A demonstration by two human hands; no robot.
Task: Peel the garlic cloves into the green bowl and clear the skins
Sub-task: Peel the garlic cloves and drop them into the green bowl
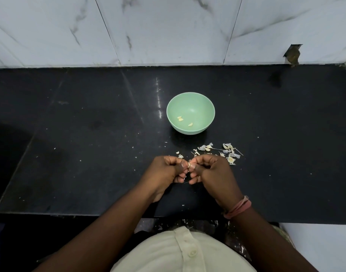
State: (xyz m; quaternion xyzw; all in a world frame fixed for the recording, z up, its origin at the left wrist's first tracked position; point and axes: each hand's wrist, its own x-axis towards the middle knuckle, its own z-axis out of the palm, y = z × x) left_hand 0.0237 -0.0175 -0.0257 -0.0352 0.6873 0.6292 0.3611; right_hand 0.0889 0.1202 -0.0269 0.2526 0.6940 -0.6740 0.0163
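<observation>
My left hand [169, 169] and right hand [209, 170] pinch one small pale garlic clove [189, 165], mid-peel. Next I'd strip it, then drop it into the round green plastic bowl [205, 103].

A pale mint-green round plastic bowl [190, 99] holds creamy yellow peeled garlic cloves [180, 119]. The glossy black stone counter [80, 134] carries white and faintly lilac papery garlic skins [230, 154]. White marble-patterned wall tiles [160, 30] show grey veins. A pinkish-red thread wristband [239, 209] and a cream buttoned shirt [180, 254] complete the palette.
</observation>
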